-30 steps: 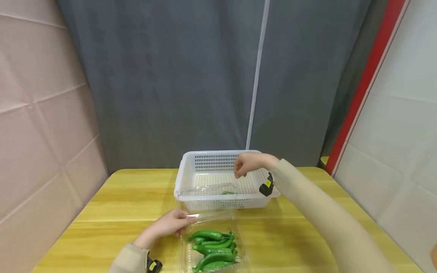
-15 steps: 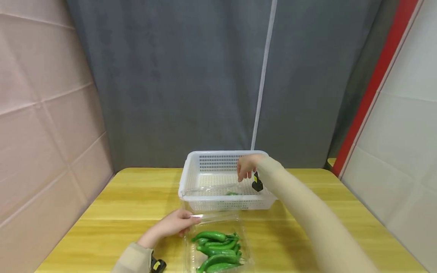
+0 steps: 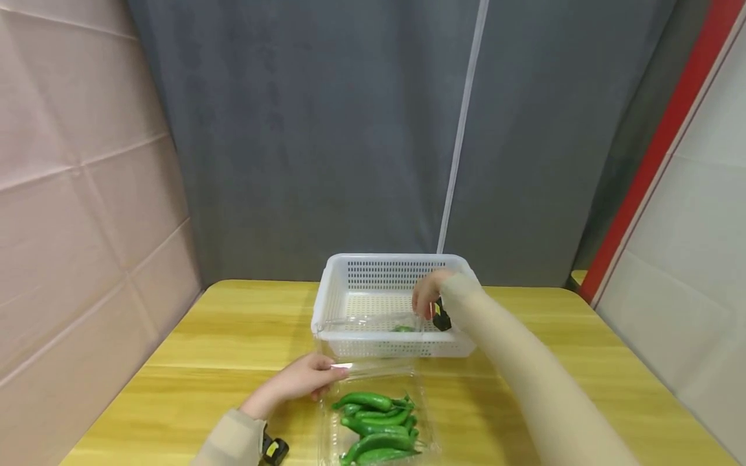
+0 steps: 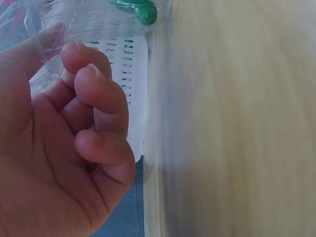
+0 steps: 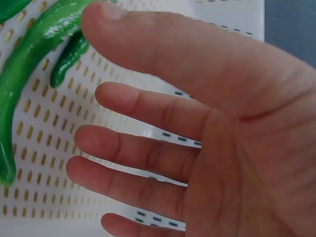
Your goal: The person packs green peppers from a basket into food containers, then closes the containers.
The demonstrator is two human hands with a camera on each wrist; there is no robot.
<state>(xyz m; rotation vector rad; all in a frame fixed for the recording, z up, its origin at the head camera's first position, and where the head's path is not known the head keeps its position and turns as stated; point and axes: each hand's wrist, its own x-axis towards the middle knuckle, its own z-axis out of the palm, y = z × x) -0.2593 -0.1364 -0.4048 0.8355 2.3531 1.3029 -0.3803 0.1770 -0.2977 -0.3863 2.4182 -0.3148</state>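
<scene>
My left hand pinches the left edge of a clear plastic clamshell box, whose raised lid leans against the front of a white slotted basket. Several green chili peppers lie in the box. My right hand reaches down into the basket. In the right wrist view its fingers are apart and fairly straight, with the thumb tip at the end of a long green pepper. More green peppers lie around it on the basket floor. In the left wrist view the other left fingers curl loosely beside the clear plastic.
The wooden table carries the box in front and the basket behind it. A grey curtain hangs behind the table. Pale panels stand on the left, and a white wall with a red strip on the right.
My right hand has lowered further into the basket, and its curled fingers have loosened. My left hand keeps its hold on the box. The whole view has shifted slightly.
</scene>
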